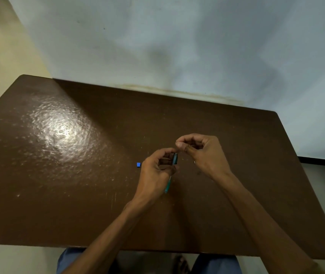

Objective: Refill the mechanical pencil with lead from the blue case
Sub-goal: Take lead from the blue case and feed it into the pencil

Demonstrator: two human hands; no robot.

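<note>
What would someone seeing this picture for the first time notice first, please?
Two bare hands meet above the middle of the dark brown table: the left hand holds a slim teal mechanical pencil and a small dark blue case, the right hand pinches just above. A tiny blue square piece lies left of them, beside bright glare.

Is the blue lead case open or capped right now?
Probably open: a small blue cap-like piece lies alone on the table, while the left hand holds the case.

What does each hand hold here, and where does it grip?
Left hand holds the blue case at its fingertips, with the pencil tucked under the palm. Right hand pinches thumb to forefinger; any lead there is too thin to see.
</note>
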